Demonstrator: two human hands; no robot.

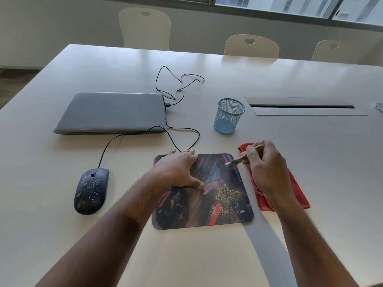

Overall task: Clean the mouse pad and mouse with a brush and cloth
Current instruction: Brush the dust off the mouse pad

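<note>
**Brush at the mouse pad's far right corner**

Left hand point(178, 170) lies flat, fingers spread, pressing the mouse pad point(207, 204). Right hand point(267, 168) pinches the brush point(240, 159), bristles at the pad. Crumbs point(228, 193) near right. Red cloth point(298, 189) beside pad; mouse point(91, 191) left.

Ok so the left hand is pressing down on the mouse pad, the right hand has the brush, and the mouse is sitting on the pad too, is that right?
Not quite. In the head view the mouse sits on the table to the left of the mouse pad, apart from it. The rest holds: the left hand presses on the pad and the right hand holds the brush.
</note>
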